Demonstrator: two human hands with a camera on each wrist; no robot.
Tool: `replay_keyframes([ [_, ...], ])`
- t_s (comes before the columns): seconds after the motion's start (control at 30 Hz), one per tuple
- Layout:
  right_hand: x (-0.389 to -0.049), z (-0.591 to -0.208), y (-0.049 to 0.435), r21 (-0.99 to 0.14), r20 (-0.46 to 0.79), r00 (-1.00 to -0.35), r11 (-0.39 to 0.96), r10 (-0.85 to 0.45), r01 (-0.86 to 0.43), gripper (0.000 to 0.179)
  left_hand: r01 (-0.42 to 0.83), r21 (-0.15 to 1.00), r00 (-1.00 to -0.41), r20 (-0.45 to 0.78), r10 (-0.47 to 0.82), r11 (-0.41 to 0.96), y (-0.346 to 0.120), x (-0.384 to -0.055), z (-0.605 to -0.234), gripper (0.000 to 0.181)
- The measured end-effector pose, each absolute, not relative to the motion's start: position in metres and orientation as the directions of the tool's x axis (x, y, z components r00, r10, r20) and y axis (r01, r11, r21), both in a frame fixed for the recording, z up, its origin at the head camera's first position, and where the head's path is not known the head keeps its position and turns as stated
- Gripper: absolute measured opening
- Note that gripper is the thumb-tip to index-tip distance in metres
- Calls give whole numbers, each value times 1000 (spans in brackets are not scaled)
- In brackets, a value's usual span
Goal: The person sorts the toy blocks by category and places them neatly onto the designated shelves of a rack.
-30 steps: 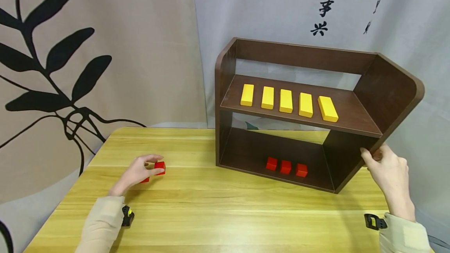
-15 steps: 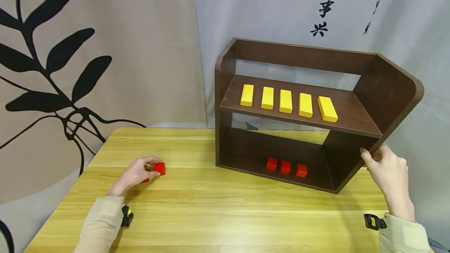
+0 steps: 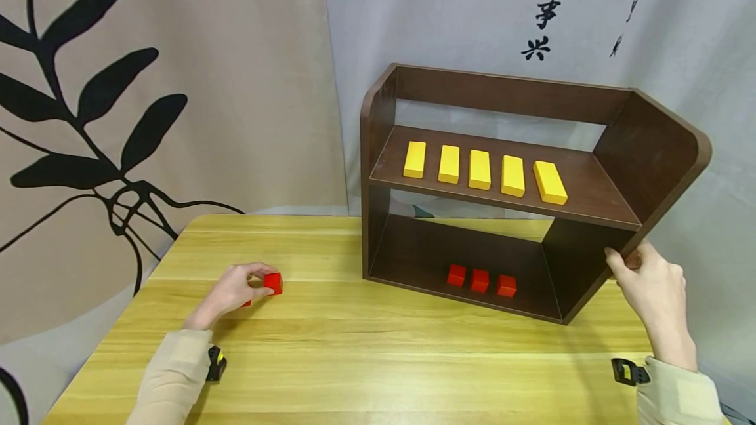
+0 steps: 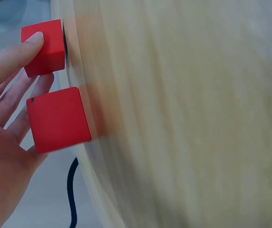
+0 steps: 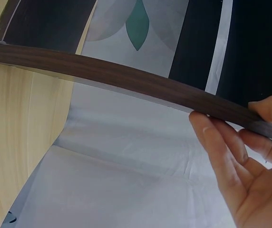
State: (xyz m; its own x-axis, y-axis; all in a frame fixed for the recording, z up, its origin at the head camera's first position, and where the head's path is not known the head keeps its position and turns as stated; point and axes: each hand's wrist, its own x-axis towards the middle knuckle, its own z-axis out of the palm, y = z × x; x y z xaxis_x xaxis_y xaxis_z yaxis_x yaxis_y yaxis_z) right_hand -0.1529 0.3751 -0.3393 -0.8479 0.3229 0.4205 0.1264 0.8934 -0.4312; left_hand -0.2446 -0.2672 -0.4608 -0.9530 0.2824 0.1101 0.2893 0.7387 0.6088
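In the head view my left hand (image 3: 236,287) is over the left of the table, pinching a red cube (image 3: 273,283) between thumb and fingers. The left wrist view has the thumb lying on this cube (image 4: 43,47). A second red cube (image 4: 59,119) sits on the table near the palm, mostly hidden by the hand in the head view. My right hand (image 3: 655,287) grips the front edge of the right side panel of a dark brown two-tier shelf (image 3: 614,208). In the right wrist view, the thumb and fingers (image 5: 217,147) hold that panel's edge (image 5: 140,85).
Several yellow blocks (image 3: 480,170) stand in a row on the upper tier. Three red cubes (image 3: 480,281) sit on the lower tier. The shelf stands at an angle on the right of the wooden table (image 3: 331,359). A printed cloth (image 3: 266,84) hangs behind.
My left hand and the pinched cube shifted slightly to the right over the last half second, covering more of the second cube. The right hand and the shelf look unmoved.
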Motion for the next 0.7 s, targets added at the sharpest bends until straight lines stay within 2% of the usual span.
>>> replay_keyframes([
  [0.7,-154,-339,375,-424,425,-848,897,317,123,32,452,524,-889,197,413,722,-216,-250,-456,34],
])
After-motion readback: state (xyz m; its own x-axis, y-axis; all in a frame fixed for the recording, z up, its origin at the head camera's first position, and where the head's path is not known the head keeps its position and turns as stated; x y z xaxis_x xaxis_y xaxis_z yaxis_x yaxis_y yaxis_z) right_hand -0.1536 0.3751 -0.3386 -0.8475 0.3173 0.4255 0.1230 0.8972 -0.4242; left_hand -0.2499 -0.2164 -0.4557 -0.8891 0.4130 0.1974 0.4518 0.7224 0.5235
